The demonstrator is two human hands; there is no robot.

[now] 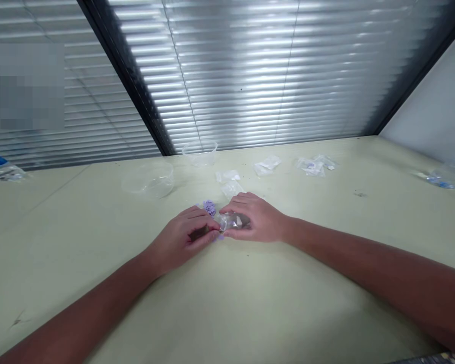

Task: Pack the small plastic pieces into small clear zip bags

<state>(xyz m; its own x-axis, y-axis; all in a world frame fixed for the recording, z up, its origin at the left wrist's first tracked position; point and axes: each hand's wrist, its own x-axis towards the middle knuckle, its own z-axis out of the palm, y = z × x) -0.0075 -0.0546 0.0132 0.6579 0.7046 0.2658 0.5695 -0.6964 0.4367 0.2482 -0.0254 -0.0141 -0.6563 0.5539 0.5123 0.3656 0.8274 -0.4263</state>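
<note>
My right hand is curled around a small clear container that lies on its side, its near end toward my left hand. At that end, my left hand has thumb and forefinger pinched together; whatever is between the fingertips is too small to make out. Small purple pieces lie in a cluster just beyond my left fingers. A few more purple bits show under the fingertips. Past my right hand rests a clear plastic bag.
Two clear plastic bowls stand at the back left of the pale table. Small plastic packets lie toward the blinds. A bottle with a blue label is at the far left, another clear bottle at the right.
</note>
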